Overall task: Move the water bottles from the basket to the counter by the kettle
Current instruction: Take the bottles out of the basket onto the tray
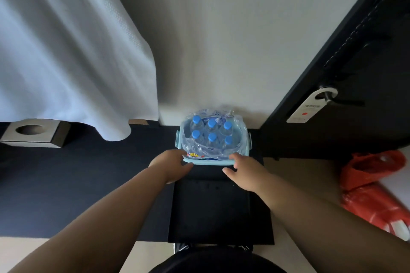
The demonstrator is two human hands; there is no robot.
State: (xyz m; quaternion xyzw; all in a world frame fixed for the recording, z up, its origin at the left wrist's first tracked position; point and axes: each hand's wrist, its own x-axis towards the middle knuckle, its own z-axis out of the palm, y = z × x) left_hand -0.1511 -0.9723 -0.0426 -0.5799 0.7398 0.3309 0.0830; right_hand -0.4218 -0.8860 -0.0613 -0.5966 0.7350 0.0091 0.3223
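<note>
1. At 12 o'clock from the person, against the white wall (221,40), a light-blue basket (249,139) sits on a dark surface (77,184); six water bottles (212,137) with blue caps stand inside it, wrapped together in clear plastic.
2. Left hand (172,165) is on the basket's near rim at 7 o'clock, fingers curled at the edge; the clamp looks loose and I cannot tell if it is a firm hold.
3. Right hand (243,170) is at the rim's 5 o'clock corner, fingers spread apart, touching the rim but not closed on anything.
4. No kettle or counter in view, so the drop-off spot is unknown from here.
5. Risks, as a judgement: lifting by the near rim only could tip the basket backward into the wall; the slack wrap may tear or slip if grabbed; the loaded pack is probably heavy.
6. An orange bag (372,184) lies at 3 o'clock, a trip hazard if the person turns right.
7. Writing: the wrap shows a coloured printed label, unreadable. A door hanger (310,106) on the dark door (366,62) has a red dot and tiny text, too small to read.
</note>
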